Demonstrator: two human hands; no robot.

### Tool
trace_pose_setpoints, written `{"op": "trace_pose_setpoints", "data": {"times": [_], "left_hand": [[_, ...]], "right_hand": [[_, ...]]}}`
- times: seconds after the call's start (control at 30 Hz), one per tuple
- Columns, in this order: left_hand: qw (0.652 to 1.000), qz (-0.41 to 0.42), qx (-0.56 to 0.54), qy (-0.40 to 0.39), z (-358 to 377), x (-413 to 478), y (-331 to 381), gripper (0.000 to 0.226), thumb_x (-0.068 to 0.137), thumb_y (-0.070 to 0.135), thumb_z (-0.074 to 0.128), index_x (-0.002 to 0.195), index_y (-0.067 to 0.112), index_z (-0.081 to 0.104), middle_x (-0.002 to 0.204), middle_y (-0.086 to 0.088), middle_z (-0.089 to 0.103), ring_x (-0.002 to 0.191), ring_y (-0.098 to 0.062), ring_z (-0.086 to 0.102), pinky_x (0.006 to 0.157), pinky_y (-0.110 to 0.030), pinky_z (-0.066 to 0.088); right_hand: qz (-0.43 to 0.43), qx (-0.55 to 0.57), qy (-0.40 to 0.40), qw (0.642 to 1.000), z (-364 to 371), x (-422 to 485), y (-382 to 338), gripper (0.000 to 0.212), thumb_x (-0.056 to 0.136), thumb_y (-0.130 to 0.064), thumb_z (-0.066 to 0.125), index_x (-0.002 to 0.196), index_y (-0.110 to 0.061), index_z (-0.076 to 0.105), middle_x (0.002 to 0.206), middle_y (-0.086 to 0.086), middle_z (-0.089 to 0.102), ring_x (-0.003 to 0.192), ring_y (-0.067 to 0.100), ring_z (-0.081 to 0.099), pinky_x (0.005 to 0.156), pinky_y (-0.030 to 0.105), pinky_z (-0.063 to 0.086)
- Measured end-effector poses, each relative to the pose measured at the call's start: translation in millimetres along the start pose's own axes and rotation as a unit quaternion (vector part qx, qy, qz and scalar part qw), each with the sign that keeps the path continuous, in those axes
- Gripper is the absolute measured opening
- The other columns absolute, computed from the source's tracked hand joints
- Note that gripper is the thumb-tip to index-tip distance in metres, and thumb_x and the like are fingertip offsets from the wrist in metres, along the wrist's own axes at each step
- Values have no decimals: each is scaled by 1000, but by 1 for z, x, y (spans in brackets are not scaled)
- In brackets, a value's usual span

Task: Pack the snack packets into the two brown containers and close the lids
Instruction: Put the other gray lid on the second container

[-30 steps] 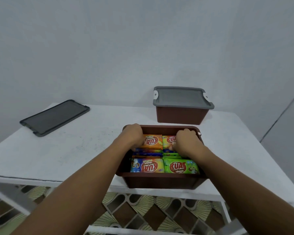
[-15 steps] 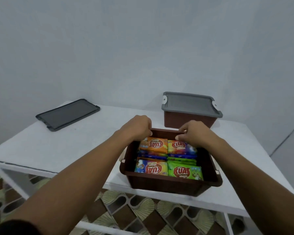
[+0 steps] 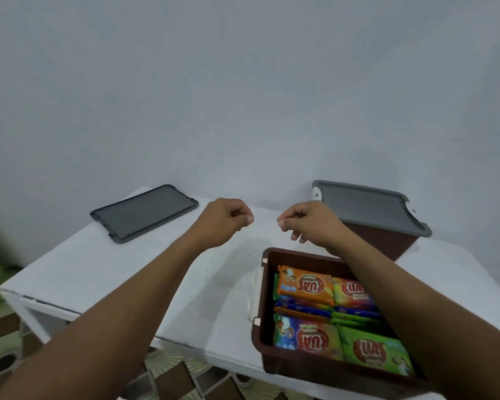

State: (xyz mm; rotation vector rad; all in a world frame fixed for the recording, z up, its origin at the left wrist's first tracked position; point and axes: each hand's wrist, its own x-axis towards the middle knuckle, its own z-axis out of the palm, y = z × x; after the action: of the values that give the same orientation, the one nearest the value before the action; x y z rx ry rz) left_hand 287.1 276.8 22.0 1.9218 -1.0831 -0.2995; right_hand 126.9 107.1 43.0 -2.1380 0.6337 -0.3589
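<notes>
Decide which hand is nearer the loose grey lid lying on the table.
Left. The left hand hangs just right of the loose lid; the right hand is farther right, by the open container.

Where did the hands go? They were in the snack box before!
The left hand and right hand lifted out of the open brown container, off the snack packets, and now hover beyond it, fingers curled, empty. Packets, the loose grey lid on the table and the closed container stayed put.

What the snack packets say
You can read "KUAT" in red on the orange packet (image 3: 305, 285) and the green packet (image 3: 373, 349) in your brown container (image 3: 259, 336).
</notes>
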Motion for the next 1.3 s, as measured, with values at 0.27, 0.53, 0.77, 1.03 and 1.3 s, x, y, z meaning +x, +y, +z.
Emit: {"op": "trace_pose_setpoints", "data": {"times": [0.27, 0.53, 0.77, 1.03, 1.3], "left_hand": [[998, -46, -23, 41, -92, 28, -92, 10, 93, 13, 69, 88, 21, 73, 87, -6, 73, 69, -9, 65, 66, -34, 54], [987, -104, -42, 113, -175, 38, -185, 12, 92, 5, 70, 85, 15, 74, 80, -2, 71, 61, -6, 63, 61, -19, 52], [952, -204, -144, 177, -216, 57, -256, 15, 92, 12, 73, 81, 1, 70, 68, -17, 69, 59, -26, 65, 63, -36, 61], [833, -361, -339, 245, -228, 64, -316, 3, 96, -1, 61, 94, -3, 62, 88, -20, 57, 72, -30, 61, 56, -31, 62], [794, -409, -367, 262, -230, 48, -325, 9, 96, 7, 65, 105, 4, 65, 107, -14, 67, 93, -27, 63, 76, -42, 58]], "right_hand": [[-2, 31, -54, 998, 92, 106, -57, 9, 83, -11, 69, 88, -8, 76, 90, 8, 76, 65, 13, 65, 61, 29, 51], [-7, 56, -82, 995, 184, 212, -103, 11, 87, -12, 69, 91, -4, 75, 82, 4, 75, 65, 15, 64, 60, 28, 51], [44, 137, -69, 987, 246, 285, -115, 13, 93, -18, 68, 94, -8, 76, 85, 8, 74, 68, 20, 58, 59, 26, 48], [150, 146, -37, 977, 288, 351, -93, 23, 93, -17, 66, 105, 1, 73, 115, 20, 70, 92, 25, 64, 74, 31, 52], [181, 25, -64, 981, 320, 389, -82, 35, 106, -20, 44, 123, 6, 60, 116, 17, 56, 105, 30, 54, 89, 35, 42]]}}
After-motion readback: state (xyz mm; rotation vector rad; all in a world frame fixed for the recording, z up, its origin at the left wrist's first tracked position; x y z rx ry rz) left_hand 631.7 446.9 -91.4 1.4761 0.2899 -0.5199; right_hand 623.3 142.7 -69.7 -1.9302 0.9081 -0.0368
